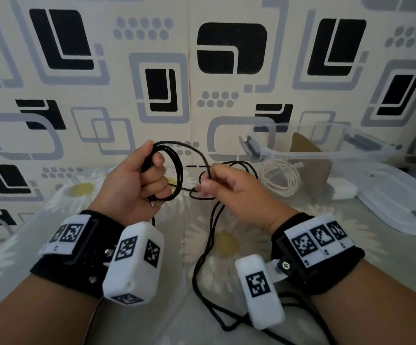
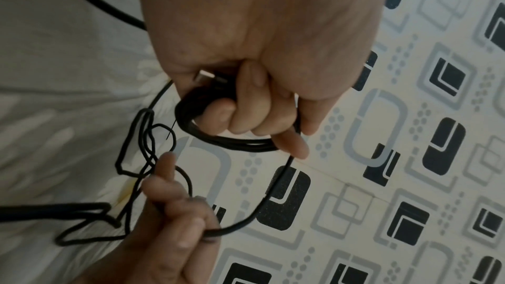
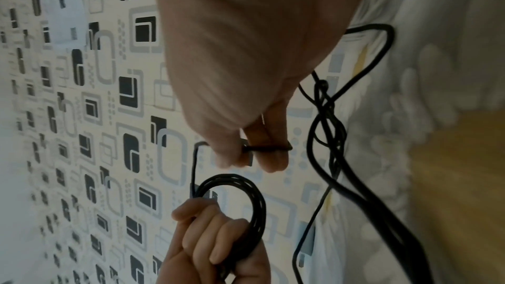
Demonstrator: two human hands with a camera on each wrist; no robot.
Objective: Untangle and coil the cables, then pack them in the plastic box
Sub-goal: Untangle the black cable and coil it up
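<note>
Above the daisy-print sheet (image 1: 226, 242), I have both hands raised in front of the patterned wall (image 1: 152, 46). My left hand (image 1: 137, 185) is fisted around a small coil of the black cable (image 1: 177, 168); from the left wrist view I count roughly 3 or 4 turns bunched under the curled fingers (image 2: 246, 103), with a metal plug tip showing at the heel of the palm. My right hand (image 1: 229, 190) pinches a single strand of the same black cable between thumb and fingertips, just beside the coil, and a loose arc of cable bridges the 2 hands. Below the right hand the cable is knotted on itself; the right wrist view shows several strands twisted together there. From that tangle the cable drops onto the sheet and trails toward me between my forearms.

Farther right, the plastic box (image 1: 326, 150) sits on the sheet with its top open, and a coiled white cable (image 1: 282, 179) lies inside it. The box lid (image 1: 401, 207) lies flat on the sheet just beside the box, at the right edge of the head view. Both wrists carry black straps with white marker blocks.
</note>
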